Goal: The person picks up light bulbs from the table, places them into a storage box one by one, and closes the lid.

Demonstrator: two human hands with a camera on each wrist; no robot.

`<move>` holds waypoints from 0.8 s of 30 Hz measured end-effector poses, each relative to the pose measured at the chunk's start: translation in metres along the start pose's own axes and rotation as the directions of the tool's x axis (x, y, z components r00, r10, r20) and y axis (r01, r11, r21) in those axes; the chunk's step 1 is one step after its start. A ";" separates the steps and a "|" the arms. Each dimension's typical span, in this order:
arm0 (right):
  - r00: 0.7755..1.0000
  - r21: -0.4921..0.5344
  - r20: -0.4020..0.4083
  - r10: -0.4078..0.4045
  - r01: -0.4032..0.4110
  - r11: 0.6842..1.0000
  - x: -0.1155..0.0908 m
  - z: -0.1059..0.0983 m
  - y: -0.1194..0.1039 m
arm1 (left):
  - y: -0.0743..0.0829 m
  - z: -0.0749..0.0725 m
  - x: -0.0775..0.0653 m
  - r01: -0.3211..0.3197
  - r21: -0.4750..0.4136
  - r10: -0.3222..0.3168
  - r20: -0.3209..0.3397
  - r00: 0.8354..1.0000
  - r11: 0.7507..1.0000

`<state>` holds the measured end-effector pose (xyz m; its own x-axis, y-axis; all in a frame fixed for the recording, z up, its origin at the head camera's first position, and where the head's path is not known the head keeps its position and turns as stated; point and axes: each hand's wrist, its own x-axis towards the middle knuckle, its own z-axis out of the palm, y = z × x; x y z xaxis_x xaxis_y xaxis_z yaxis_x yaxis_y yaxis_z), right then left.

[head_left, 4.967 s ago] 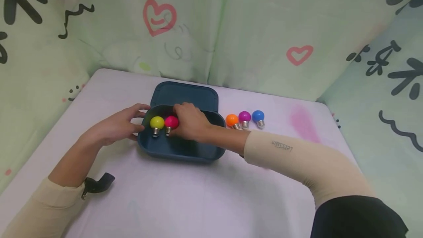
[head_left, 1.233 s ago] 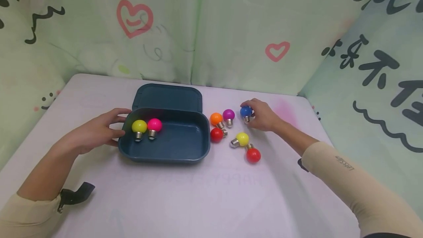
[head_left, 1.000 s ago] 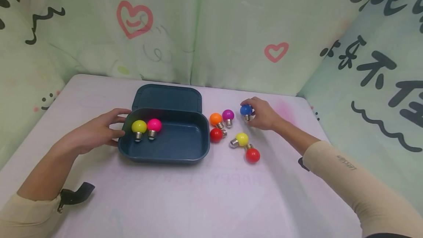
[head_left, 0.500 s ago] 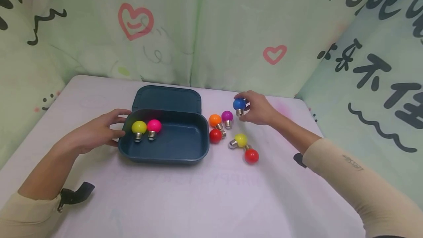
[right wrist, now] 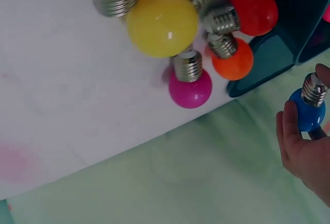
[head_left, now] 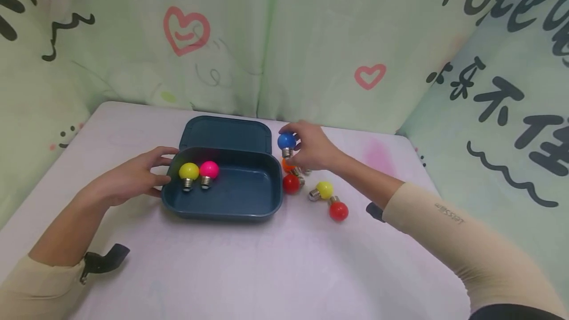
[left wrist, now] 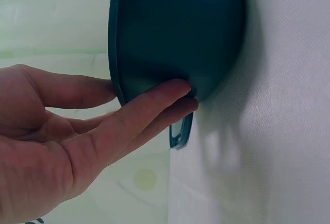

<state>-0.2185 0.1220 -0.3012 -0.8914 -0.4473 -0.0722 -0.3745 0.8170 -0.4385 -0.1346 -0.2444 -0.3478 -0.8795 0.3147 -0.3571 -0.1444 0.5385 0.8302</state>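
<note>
My right hand [head_left: 311, 147] pinches a small blue light bulb [head_left: 286, 141] and holds it raised beside the box's right end, glass up and metal screw base down. In the right wrist view the blue bulb [right wrist: 310, 112] sits between the fingers and the thumb. My left hand [head_left: 133, 177] touches the left end of a dark blue-green box [head_left: 222, 215]; the left wrist view has its straight fingers [left wrist: 149, 103] lying against the outer wall. Inside the box, a yellow bulb [head_left: 189, 171] and a pink bulb [head_left: 209, 170] lie side by side at the left.
Right of the box lie an orange bulb [head_left: 286, 165], partly hidden by my right hand, a red bulb [head_left: 291, 184], a yellow bulb [head_left: 325, 190], another red bulb [head_left: 339, 211] and a purple bulb [right wrist: 191, 90]. The box's lid [head_left: 225, 133] lies open behind it.
Five seconds ago the right hand was inside the box near the pink bulb. Since then it has lifted the blue bulb off the table and carried it left. The left hand stays at the box.
</note>
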 end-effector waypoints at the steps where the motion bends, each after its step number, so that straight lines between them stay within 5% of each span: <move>1: 1.000 -0.002 0.008 -0.008 0.008 1.000 0.001 0.003 -0.005 | -0.001 0.000 0.000 0.002 -0.001 -0.002 0.000 1.000 1.000; 15: 0.979 0.002 0.067 -0.192 0.192 0.981 0.012 0.036 -0.056 | -0.004 -0.002 0.002 0.010 -0.015 -0.010 -0.005 1.000 1.000; 24: 0.972 0.014 0.154 -0.175 0.175 0.984 0.016 0.064 -0.081 | -0.001 -0.002 -0.001 0.013 -0.015 -0.014 -0.012 1.000 1.000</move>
<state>-0.1863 0.0260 -0.3240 -0.7619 -0.6342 -0.1318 -0.5209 0.7208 -0.4572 -0.1345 -0.2467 -0.3476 -0.8828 0.2980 -0.3632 -0.1631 0.5308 0.8317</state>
